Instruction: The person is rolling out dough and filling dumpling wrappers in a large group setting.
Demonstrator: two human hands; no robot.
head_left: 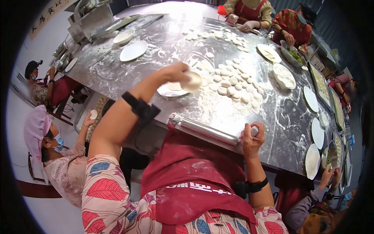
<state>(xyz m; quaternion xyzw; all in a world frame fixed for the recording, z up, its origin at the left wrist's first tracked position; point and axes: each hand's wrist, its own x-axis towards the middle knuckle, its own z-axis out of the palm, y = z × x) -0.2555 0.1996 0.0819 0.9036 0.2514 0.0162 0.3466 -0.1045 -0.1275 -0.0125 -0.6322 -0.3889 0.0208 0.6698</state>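
At the left side of the view, beyond the black wrist strap, the left hand (177, 74) is stretched out over the floured steel table (163, 46), and a flattened round of dough (192, 81) is pinched between its thumb and fingertips, held just above a small plate (168, 93) on which another pale round appears to lie. Farther out from those fingers, two empty white plates (133, 50) are set on the flour-streaked metal. Just to the right of the fingertips, a wide cluster of small dough pieces (233, 82) is spread over the table, within easy reach. Nearer the body, a metal rolling pin (208, 131) is laid along the table edge; its right end is clenched in the right hand (252, 137), the fingers wrapped fully round the handle. Beyond that hand, more white plates (317, 133) are lined up along the right edge, and other people are seated around the table, their hands busy with their own work.

For the handling in progress to be done well, it is judged that the round should be gripped lightly by its rim so that it is not stretched or torn, lowered flat rather than dropped, and kept off its neighbour's centre to avoid sticking. The pin is best kept steady against the edge meanwhile, so that it cannot roll off.
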